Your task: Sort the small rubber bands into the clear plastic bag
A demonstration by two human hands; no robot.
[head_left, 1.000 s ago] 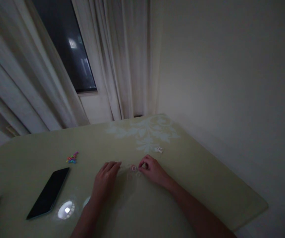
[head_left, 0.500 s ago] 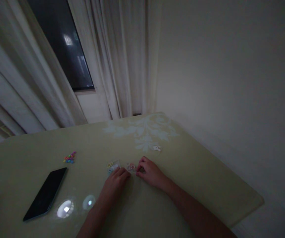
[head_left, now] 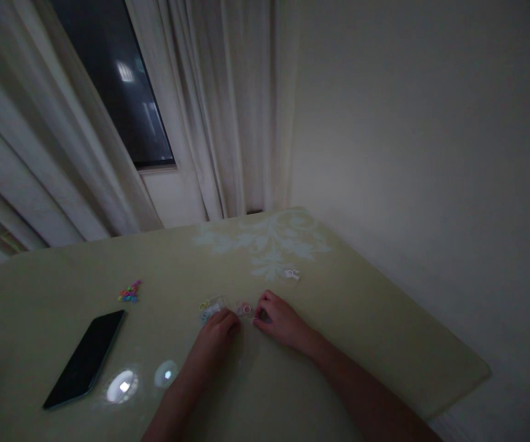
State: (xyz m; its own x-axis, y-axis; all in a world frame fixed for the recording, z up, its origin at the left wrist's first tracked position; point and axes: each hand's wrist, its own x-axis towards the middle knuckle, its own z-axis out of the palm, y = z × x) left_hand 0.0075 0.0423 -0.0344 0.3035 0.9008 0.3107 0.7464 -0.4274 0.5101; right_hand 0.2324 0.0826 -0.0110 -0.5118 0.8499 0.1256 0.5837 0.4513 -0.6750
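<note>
Head view | left hand (head_left: 222, 330), fingers curled, grip unclear | right hand (head_left: 276, 319) pinching by pink rings (head_left: 244, 309) at its nine o'clock | no readable writing

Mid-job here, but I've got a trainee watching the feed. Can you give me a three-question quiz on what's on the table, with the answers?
1. Multiple choice: what lies just beyond the phone?
A) a cup
B) a heap of small coloured pieces
C) a spoon

2. True or false: the pink rings lie between the fingers of the left hand and those of the right hand.

3. Fill in the missing word: the small white piece lies beyond the ____ hand, near the pale leaf pattern.

Key: 1. B; 2. true; 3. right
</note>
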